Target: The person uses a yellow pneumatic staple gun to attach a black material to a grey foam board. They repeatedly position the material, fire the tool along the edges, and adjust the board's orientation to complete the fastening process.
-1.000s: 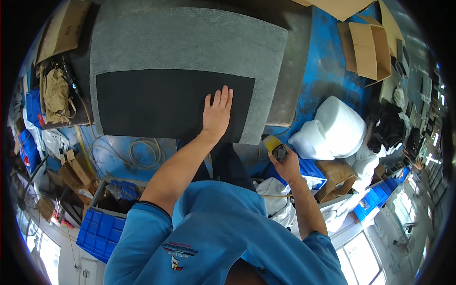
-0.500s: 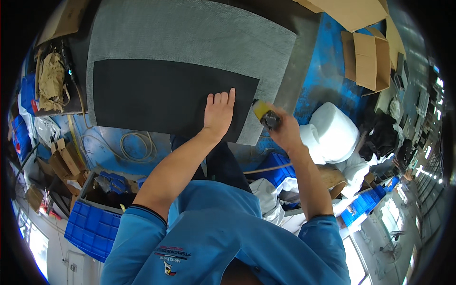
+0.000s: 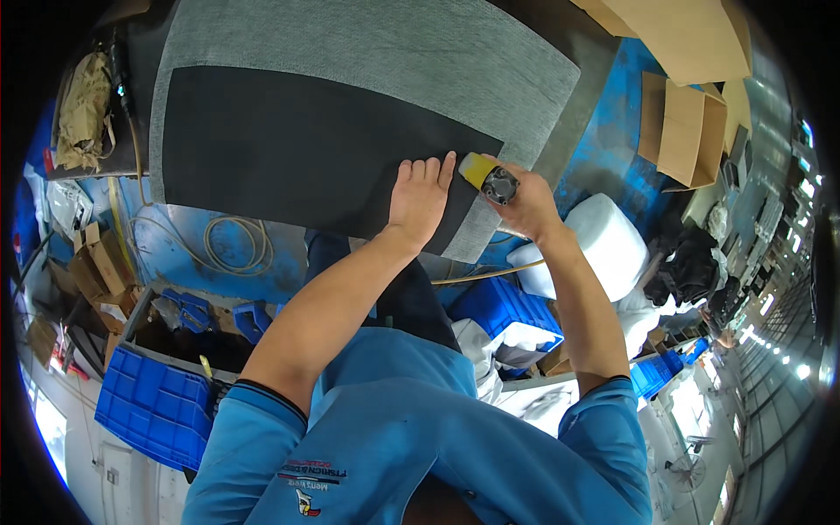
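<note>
A black rectangular sheet lies on a larger grey, textured board. My left hand presses on the sheet with its fingers stretched out, near the right end. In my right hand is a yellow-and-black hand-held tool with a round dark end towards me. Its yellow end sits over the sheet's right edge, close to my left fingertips; whether it touches the sheet I cannot tell. A tan hose runs below my right forearm.
Open cardboard boxes stand at the far right. White foam rolls and a blue crate are right of my legs. A coiled hose lies on the blue floor. Another blue crate stands lower left.
My right hand has brought the tool up and onto the sheet's right edge, and its round end now faces up. My left hand stays flat on the sheet. The view has shifted slightly.
</note>
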Motion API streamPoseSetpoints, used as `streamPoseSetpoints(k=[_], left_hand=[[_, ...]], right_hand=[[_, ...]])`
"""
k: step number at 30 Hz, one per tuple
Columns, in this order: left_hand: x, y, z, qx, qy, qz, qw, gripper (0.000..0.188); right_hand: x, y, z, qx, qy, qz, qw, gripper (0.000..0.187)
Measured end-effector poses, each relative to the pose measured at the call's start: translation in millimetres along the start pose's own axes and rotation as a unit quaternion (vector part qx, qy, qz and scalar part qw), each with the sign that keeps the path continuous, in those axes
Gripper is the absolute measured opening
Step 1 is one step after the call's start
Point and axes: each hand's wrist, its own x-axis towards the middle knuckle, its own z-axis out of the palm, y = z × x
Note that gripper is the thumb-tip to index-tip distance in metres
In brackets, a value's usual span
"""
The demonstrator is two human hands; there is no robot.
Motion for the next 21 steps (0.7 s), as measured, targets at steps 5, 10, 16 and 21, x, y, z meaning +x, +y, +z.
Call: streamPoseSetpoints(k=[5,10,16,21], left_hand=[[1.7,-2.6,-0.7,-0.019,-0.005,0.002,1.000,0.064],[1.1,-2.3,-2.8,-0.014,-0.026,0.002,1.000,0.064],[0.3,-1.0,1.1,-0.021,0.008,-0.009,1.000,0.064],[0.3,15.8,0.7,0.030,-0.059,-0.018,0.998,0.061]], right_hand=[[-1.2,-3.3,1.5,-0.022,0.011,-0.007,1.000,0.061],[-1.1,-4.9,0.7,-0.035,0.007,0.005,0.999,0.060],[0.2,-18.4,-7.6,-0.038,-0.011,0.034,0.999,0.062],[2.2,-19.1,-7.1,0.021,-0.001,0.029,0.999,0.061]])
